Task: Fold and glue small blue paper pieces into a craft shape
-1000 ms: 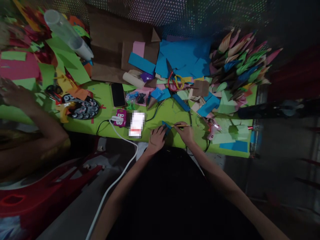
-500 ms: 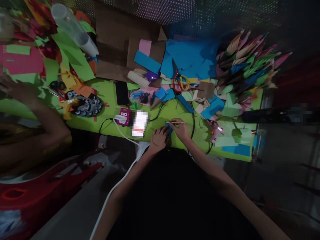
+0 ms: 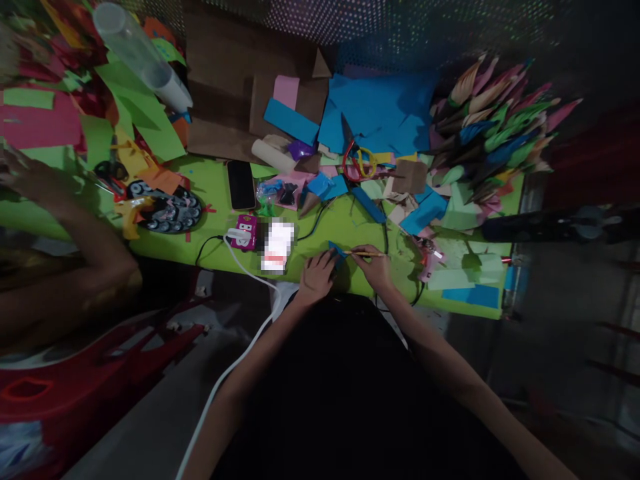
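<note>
Right hand point(image 3: 376, 268) pinches a thin stick point(image 3: 367, 253) and has drawn back rightward from the blue paper point(image 3: 337, 250); now only the left hand point(image 3: 317, 275), fingers extended, seems to steady it.

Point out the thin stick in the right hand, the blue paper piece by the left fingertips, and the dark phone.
Thin stick point(image 3: 371, 254), head view: on its shaft.
Blue paper piece point(image 3: 335, 249), head view: its uncovered upper part.
Dark phone point(image 3: 241, 185), head view: middle of its screen.
</note>
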